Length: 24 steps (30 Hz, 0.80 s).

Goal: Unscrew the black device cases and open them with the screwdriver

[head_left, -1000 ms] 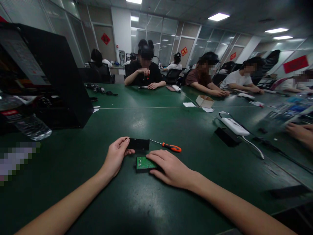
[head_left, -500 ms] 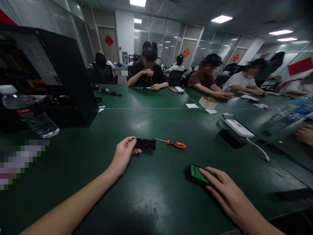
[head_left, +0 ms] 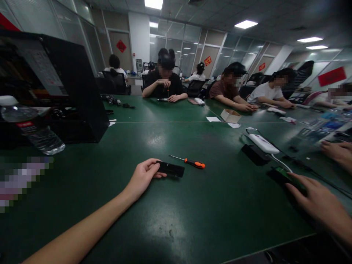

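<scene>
Fingers and thumb of my left hand [head_left: 147,174] are closed on the near end of a black oblong piece [head_left: 173,169], held just above the green table. Past it lies a screwdriver [head_left: 195,163] with an orange and black handle, its thin shaft pointing left. Far to the right, my right hand [head_left: 316,192] grips a flat black device with a green face [head_left: 284,173]. The hand covers much of that device, and motion blurs it. Whether it rests on the table I cannot tell.
A white power strip [head_left: 262,143] with a cable and a black block [head_left: 254,154] lie at the right. A black computer case [head_left: 79,91] and a water bottle [head_left: 35,126] stand left. A small box [head_left: 230,116] sits farther back. Co-workers sit around the table [head_left: 154,227].
My right hand has carried the green-faced device rightward, beside the power strip's cable. My left hand has shifted slightly right with the black piece, whose far end now tips lower.
</scene>
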Each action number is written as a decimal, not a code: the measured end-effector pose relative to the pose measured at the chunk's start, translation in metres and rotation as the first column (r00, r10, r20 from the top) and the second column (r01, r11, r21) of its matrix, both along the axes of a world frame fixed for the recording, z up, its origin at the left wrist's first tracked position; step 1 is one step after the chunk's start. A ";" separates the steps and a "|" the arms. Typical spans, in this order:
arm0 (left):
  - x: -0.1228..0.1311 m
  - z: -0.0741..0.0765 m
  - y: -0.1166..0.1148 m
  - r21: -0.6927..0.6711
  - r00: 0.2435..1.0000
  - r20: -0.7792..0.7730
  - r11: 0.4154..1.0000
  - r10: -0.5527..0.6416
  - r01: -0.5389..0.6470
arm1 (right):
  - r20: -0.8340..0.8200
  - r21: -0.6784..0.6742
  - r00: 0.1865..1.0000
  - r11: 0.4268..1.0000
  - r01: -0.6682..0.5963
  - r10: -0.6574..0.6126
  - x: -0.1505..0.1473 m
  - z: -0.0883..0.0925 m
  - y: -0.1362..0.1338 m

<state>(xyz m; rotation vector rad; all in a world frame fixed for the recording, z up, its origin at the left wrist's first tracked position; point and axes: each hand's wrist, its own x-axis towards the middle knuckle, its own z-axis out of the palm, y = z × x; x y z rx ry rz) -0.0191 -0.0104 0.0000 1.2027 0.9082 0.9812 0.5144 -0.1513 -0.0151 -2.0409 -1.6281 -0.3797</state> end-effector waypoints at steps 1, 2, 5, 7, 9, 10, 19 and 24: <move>0.001 0.000 -0.002 -0.002 0.999 -0.006 0.999 -0.034 0.034 | 0.024 -0.008 1.000 1.000 0.019 -0.019 -0.012 0.003 0.004; 0.001 0.000 -0.004 0.002 0.997 -0.019 0.997 -0.073 0.073 | 0.033 -0.015 0.999 1.000 0.018 -0.017 -0.029 0.007 0.008; 0.001 0.001 -0.008 0.047 0.970 -0.086 0.972 -0.227 0.231 | -0.208 0.008 0.963 0.985 -0.171 0.169 -0.102 0.018 0.020; -0.001 0.002 -0.009 0.105 0.935 -0.151 0.935 -0.322 0.339 | -0.422 0.001 0.840 0.927 -0.375 0.340 -0.161 0.025 0.028; -0.003 0.003 -0.010 0.179 0.905 -0.204 0.895 -0.373 0.409 | -0.583 -0.038 0.670 0.809 -0.586 0.459 -0.217 0.030 0.036; -0.003 0.004 -0.010 0.216 0.896 -0.220 0.876 -0.387 0.431 | -0.616 -0.060 0.606 0.737 -0.673 0.504 -0.243 0.032 0.040; -0.001 0.006 -0.015 0.227 0.891 -0.216 0.867 -0.400 0.444 | -0.512 -0.100 0.565 0.609 -0.787 0.647 -0.286 0.036 0.047; 0.000 0.001 -0.016 0.165 0.908 -0.213 0.902 -0.362 0.399 | -0.082 -0.048 0.913 0.914 -0.404 0.399 -0.148 0.031 0.038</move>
